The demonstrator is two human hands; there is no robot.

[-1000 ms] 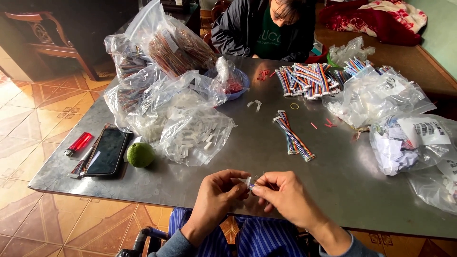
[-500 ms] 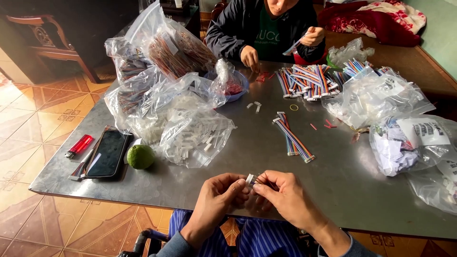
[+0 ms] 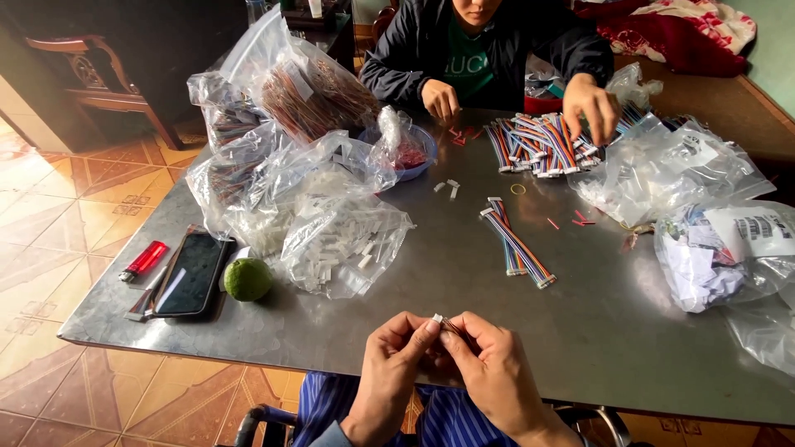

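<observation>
Bottom centre of frame: left hand and right hand pressed close together at the near edge of the table, fingertips of both pinching a small white connector with thin wires trailing behind it; wire colours hard to make out, mostly hidden by the fingers. Forearms cut off by the lower frame edge.

Table top dull grey metal, smooth, faintly reflective. Centre: a flat ribbon of multicoloured wires, white plugs at the ends. Left of centre: crinkled clear plastic bags, one full of small white plastic housings. Upper left: bag of reddish-brown wire bundles. Lower left: round green lime, matte skin; black phone, glossy; red lighter.

Top of frame: another person in a dark jacket, face cut off, one hand resting on a heap of striped cable pieces. Right edge: bags of white paper-like contents, partly cut off.
</observation>
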